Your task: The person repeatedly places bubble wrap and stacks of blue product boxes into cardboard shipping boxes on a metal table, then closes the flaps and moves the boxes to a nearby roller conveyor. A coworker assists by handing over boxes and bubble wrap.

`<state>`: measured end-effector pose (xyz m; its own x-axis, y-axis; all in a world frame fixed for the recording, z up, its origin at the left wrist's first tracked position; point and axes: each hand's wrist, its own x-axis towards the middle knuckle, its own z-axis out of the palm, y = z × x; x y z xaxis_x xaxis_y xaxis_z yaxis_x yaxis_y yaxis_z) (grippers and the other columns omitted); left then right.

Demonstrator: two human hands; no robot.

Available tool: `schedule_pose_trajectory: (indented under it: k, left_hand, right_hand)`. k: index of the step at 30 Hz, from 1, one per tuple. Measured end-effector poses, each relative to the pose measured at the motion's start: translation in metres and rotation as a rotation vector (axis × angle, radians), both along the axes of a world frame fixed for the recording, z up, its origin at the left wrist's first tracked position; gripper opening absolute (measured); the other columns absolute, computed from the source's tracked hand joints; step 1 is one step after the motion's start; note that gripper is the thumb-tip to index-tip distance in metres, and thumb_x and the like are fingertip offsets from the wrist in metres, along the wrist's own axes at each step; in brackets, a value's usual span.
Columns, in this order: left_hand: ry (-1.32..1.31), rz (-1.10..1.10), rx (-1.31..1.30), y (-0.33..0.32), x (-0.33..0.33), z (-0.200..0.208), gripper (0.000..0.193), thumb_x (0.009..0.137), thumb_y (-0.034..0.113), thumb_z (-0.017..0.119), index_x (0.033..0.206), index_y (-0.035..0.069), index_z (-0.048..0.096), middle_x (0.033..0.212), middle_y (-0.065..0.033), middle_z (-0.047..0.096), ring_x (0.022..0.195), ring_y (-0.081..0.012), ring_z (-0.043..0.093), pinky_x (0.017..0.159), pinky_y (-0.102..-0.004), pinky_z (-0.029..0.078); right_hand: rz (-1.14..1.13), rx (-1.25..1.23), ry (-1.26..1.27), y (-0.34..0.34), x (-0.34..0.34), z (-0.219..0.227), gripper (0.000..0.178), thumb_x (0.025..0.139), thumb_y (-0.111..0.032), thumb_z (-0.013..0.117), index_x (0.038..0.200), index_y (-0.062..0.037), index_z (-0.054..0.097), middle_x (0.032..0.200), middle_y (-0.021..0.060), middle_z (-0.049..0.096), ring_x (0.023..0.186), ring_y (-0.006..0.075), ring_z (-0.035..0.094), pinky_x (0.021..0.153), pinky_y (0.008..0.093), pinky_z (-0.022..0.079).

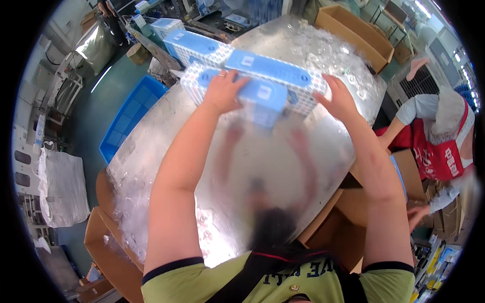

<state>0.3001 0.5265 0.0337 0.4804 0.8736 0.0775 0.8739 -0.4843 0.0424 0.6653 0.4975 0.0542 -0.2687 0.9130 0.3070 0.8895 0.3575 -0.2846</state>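
Observation:
Several long blue-and-white cartons with a dotted pattern are at the far side of the metal table (323, 146). My left hand (223, 93) grips the nearer carton (265, 95) from above, fingers across its top and thumb on the near side. That carton is slightly blurred. Behind it lies another carton (275, 69), its right end held by my right hand (339, 98), with the thumb in front and the fingers round the end. Further left stands a third carton (197, 45), meeting the second one's left end.
Clear plastic pieces heap at the back right (333, 53) and front left (129, 217). A blue basket (129, 118) stands left of the table. Cardboard boxes (353, 35) (108, 252) border it. At right, a co-worker in a red apron (439, 151) reaches near an open cardboard box (333, 227).

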Motion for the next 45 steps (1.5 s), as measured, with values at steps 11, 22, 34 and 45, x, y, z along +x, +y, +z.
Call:
schedule_pose_trajectory:
  k: [11,22,34,45]
  left_hand:
    - [-0.216,-0.346,-0.028,-0.217,0.064,0.003,0.098,0.065,0.058,0.074,0.146,0.015,0.039,0.142,-0.0222,0.042,0.134,-0.038,0.036,0.109,-0.0596,0.025]
    - [-0.28,-0.304,-0.298,-0.301,0.083,0.011,0.103,0.072,0.06,0.068,0.147,0.0,0.032,0.154,-0.0228,0.026,0.144,-0.0408,0.021,0.114,-0.0579,0.019]
    - [-0.397,-0.203,-0.351,-0.307,0.086,0.02,0.085,0.08,0.061,0.063,0.151,0.025,0.032,0.157,-0.021,0.02,0.145,-0.0428,0.016,0.111,-0.0633,0.017]
    - [-2.091,0.536,-0.832,-0.213,-0.034,-0.111,0.056,0.099,0.027,0.049,0.146,0.002,0.033,0.144,-0.0128,0.041,0.13,-0.023,0.043,0.106,-0.0379,0.038]
  right_hand:
    - [0.012,-0.679,-0.312,-0.034,-0.075,-0.006,0.057,0.09,-0.057,0.052,0.092,-0.0037,0.072,0.092,0.0201,0.069,0.09,0.0404,0.066,0.083,0.0463,0.05]
    - [0.005,-0.172,-0.071,0.059,-0.242,-0.03,0.107,0.067,-0.051,0.076,0.147,0.0014,0.028,0.136,0.0258,0.049,0.125,0.0402,0.05,0.102,0.0413,0.042]
    - [0.307,-0.627,0.192,-0.101,-0.011,0.015,0.076,0.085,-0.013,0.067,0.151,-0.0067,0.029,0.154,0.0145,0.032,0.143,0.0242,0.028,0.115,0.0343,0.022]
    - [0.217,-1.082,2.529,-0.183,-0.023,-0.059,0.056,0.101,-0.045,0.041,0.138,-0.0032,0.046,0.132,0.0184,0.055,0.114,0.031,0.058,0.093,0.0434,0.051]
